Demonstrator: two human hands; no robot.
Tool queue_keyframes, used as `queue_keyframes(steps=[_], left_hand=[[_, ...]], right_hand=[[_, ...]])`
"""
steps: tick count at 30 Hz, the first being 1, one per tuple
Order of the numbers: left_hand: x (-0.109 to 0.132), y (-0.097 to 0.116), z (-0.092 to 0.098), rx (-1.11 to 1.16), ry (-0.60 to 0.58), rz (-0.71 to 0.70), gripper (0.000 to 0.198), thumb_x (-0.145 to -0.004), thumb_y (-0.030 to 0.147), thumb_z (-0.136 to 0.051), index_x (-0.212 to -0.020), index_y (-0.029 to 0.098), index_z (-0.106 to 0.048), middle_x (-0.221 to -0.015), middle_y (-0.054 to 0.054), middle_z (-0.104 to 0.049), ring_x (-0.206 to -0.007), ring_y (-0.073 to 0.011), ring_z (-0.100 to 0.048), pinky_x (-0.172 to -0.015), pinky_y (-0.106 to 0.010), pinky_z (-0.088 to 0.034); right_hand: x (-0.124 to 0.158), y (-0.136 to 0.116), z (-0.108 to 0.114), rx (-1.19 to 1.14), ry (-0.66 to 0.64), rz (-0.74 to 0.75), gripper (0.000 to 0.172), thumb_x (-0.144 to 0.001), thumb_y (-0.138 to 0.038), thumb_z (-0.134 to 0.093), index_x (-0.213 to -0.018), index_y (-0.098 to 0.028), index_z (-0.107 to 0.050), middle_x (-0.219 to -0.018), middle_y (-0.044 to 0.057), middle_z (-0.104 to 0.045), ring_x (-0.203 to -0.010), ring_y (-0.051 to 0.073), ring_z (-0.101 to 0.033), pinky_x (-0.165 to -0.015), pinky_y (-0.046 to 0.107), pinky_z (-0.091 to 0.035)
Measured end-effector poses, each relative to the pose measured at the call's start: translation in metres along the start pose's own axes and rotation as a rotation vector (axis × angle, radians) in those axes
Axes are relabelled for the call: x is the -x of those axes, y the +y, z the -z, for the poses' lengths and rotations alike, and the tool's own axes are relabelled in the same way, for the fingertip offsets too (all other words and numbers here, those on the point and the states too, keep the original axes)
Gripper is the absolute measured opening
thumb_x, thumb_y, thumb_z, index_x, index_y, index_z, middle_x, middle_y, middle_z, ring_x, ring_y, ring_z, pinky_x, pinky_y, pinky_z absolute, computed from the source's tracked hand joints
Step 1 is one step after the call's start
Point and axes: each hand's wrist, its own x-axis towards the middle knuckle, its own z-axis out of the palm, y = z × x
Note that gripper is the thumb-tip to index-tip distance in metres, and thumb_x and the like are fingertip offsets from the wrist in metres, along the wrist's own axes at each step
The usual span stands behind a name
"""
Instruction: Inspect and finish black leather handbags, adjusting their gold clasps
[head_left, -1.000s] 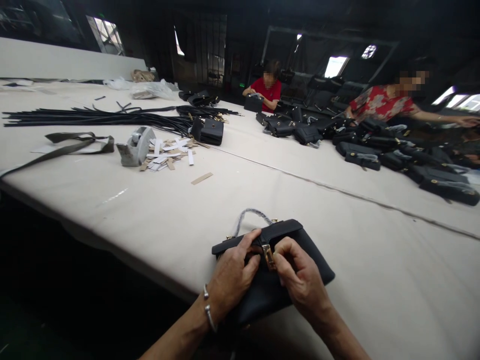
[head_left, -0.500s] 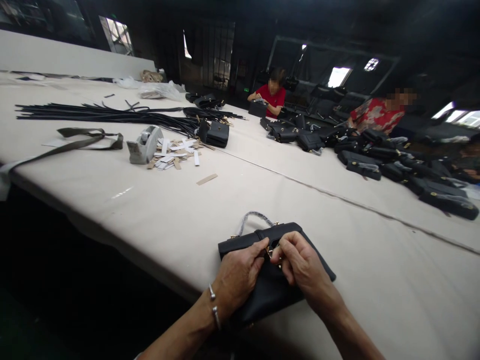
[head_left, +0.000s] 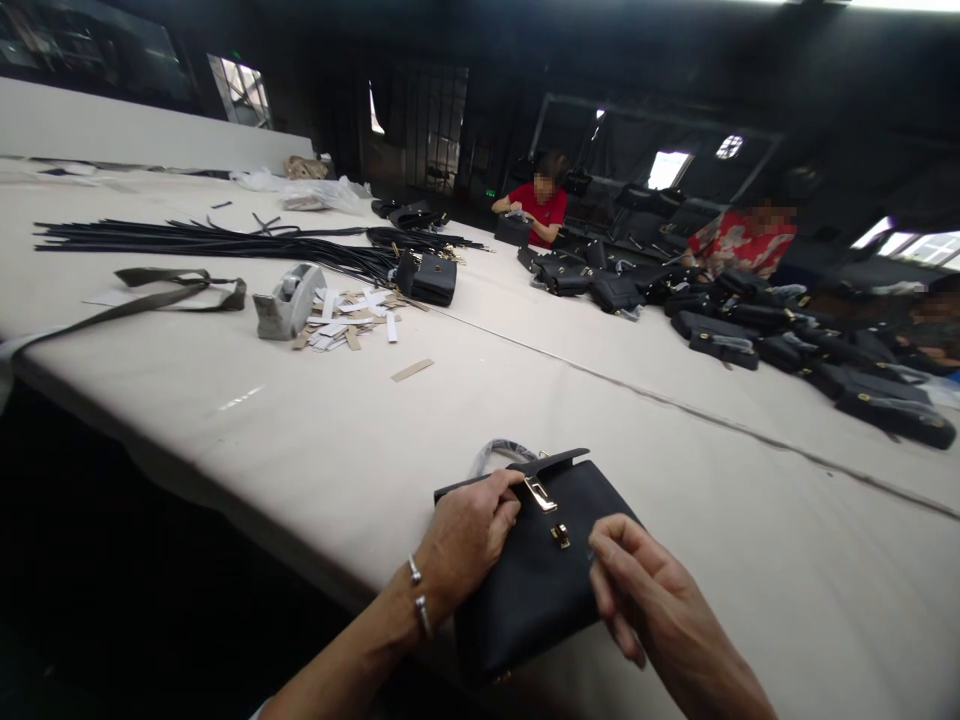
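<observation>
A black handbag (head_left: 534, 595) lies tilted at the table's near edge, its flap partly lifted. Its top handle (head_left: 504, 447) is wrapped in clear film. My left hand (head_left: 466, 535), wearing a silver bangle, grips the bag's flap strap beside a gold slotted plate (head_left: 540, 494). Below that plate, a gold turn lock (head_left: 560, 536) sits exposed on the bag's front. Just off the bag's right side, my right hand (head_left: 646, 590) has thumb and forefinger pinched together. Whatever is between those fingertips is too small to make out.
A grey tape dispenser (head_left: 289, 302) stands beside a pile of paper strips (head_left: 349, 318). Long black straps (head_left: 225, 243) and a small black bag (head_left: 429, 278) lie beyond. Many black bags (head_left: 724, 335) crowd the right, near a person in red (head_left: 541, 205) and other people.
My right hand has moved off the lock, rightward and toward me. The flap has lifted, and the gold plate and turn lock now show apart. My left hand stays on the bag.
</observation>
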Motion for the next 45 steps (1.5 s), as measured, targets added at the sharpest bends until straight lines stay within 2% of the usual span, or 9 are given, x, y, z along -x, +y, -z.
queue_keyframes(steps=[3,7,11,15,21,28,34,37,45], left_hand=[[-0.009,0.006,0.006,-0.127,-0.031,0.017,0.024,-0.092,0.018,-0.050,-0.112,0.025,-0.062,-0.086,0.000,-0.072,-0.076,-0.0188,-0.069,-0.074,-0.028,-0.051],[-0.021,0.016,0.007,-0.324,-0.050,-0.001,0.014,-0.095,0.023,-0.049,-0.101,0.023,-0.062,-0.085,-0.002,-0.071,-0.075,-0.0211,-0.069,-0.068,-0.029,-0.048],[-0.031,0.023,0.006,-0.509,-0.080,-0.004,0.012,-0.096,0.029,-0.051,-0.096,0.023,-0.061,-0.087,-0.002,-0.072,-0.080,-0.0251,-0.070,-0.066,-0.032,-0.048],[-0.038,0.025,0.005,-0.639,-0.120,-0.028,0.013,-0.096,0.029,-0.049,-0.095,0.023,-0.060,-0.087,-0.001,-0.073,-0.080,-0.0263,-0.071,-0.061,-0.031,-0.047],[-0.040,0.015,0.003,-0.746,-0.147,-0.056,0.018,-0.098,0.025,-0.040,-0.101,0.018,-0.057,-0.084,-0.005,-0.072,-0.071,-0.0251,-0.069,-0.054,-0.030,-0.040],[-0.030,-0.008,0.017,-0.544,0.015,-0.001,0.011,-0.098,0.024,-0.046,-0.092,0.022,-0.055,-0.079,0.002,-0.068,-0.071,-0.0184,-0.065,-0.062,-0.028,-0.038],[-0.026,-0.011,0.013,-0.367,0.052,-0.238,0.011,-0.098,0.023,-0.048,-0.089,0.022,-0.055,-0.090,0.002,-0.061,-0.078,-0.0136,-0.058,-0.070,-0.026,-0.039],[-0.024,-0.002,0.016,-0.217,0.058,-0.212,0.015,-0.098,0.023,-0.045,-0.086,0.021,-0.054,-0.086,0.002,-0.058,-0.074,-0.0123,-0.053,-0.069,-0.025,-0.038],[0.020,0.009,0.051,0.411,-0.382,-0.068,0.035,-0.095,0.035,-0.049,-0.064,0.018,-0.051,-0.064,0.000,-0.054,-0.060,-0.0120,-0.051,-0.059,-0.024,-0.040]], right_hand=[[0.016,0.009,0.012,-0.060,-0.036,-0.080,0.048,-0.085,-0.068,-0.053,-0.088,-0.020,-0.050,-0.057,-0.002,-0.061,-0.034,0.004,-0.046,-0.036,0.015,-0.025],[0.022,0.006,0.016,-0.038,0.146,-0.007,0.057,-0.077,-0.065,-0.065,-0.111,-0.023,-0.048,-0.070,-0.001,-0.066,-0.045,0.011,-0.055,-0.035,0.020,-0.039],[-0.003,-0.010,0.005,0.147,0.250,0.180,0.064,-0.075,-0.057,-0.070,-0.124,-0.025,-0.044,-0.090,0.004,-0.071,-0.072,0.019,-0.067,-0.059,0.031,-0.058],[-0.039,-0.011,-0.009,0.429,0.225,0.263,0.065,-0.077,-0.051,-0.066,-0.132,-0.027,-0.042,-0.106,0.004,-0.071,-0.094,0.023,-0.068,-0.089,0.041,-0.055],[-0.056,-0.001,-0.018,0.567,0.163,0.217,0.069,-0.078,-0.040,-0.063,-0.140,-0.032,-0.034,-0.103,-0.002,-0.072,-0.094,0.021,-0.067,-0.090,0.040,-0.050],[-0.056,-0.002,-0.015,0.532,0.158,0.196,0.070,-0.076,-0.036,-0.062,-0.140,-0.031,-0.034,-0.087,-0.006,-0.072,-0.088,0.020,-0.067,-0.087,0.036,-0.048],[-0.060,0.001,-0.012,0.416,0.138,0.217,0.073,-0.076,-0.041,-0.065,-0.141,-0.029,-0.034,-0.087,-0.005,-0.073,-0.089,0.021,-0.067,-0.094,0.040,-0.046],[-0.059,0.001,-0.009,0.366,0.152,0.233,0.073,-0.078,-0.047,-0.066,-0.141,-0.030,-0.033,-0.088,-0.004,-0.073,-0.086,0.021,-0.067,-0.093,0.042,-0.046],[-0.060,0.000,-0.005,0.179,0.220,0.219,0.060,-0.082,-0.060,-0.060,-0.131,-0.029,-0.044,-0.094,-0.001,-0.072,-0.082,0.019,-0.065,-0.081,0.037,-0.049]])
